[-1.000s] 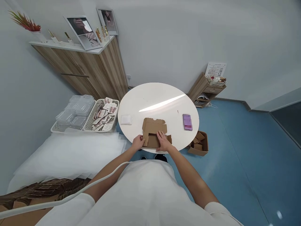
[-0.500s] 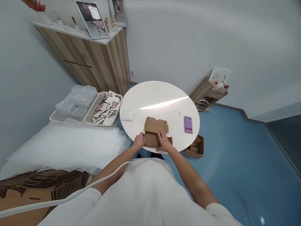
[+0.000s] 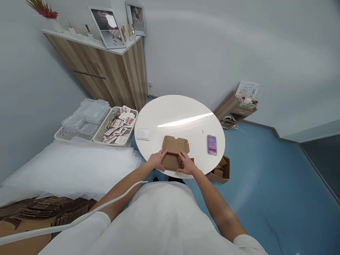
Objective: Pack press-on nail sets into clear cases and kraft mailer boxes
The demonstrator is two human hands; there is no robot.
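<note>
In the head view: near the front edge of a round white table [image 3: 159, 109], a cardboard box [image 3: 171, 163], with a lid [image 3: 175, 144] folded back and a side flap [image 3: 192, 160] jutting out at right. At its left side, the left hand [image 3: 157, 160], grasping the box, thumb in front, fingers behind; at its right side, the right hand [image 3: 187, 165], grasping likewise. Farther left, a white packet [image 3: 143, 134]; right, a purple packet [image 3: 212, 145], blurred. Might spring open at the right, given a loosened right hand and an untucked flap. Might crease at a corner under uneven squeezing. Might slip off the table if pulled nearer.
</note>
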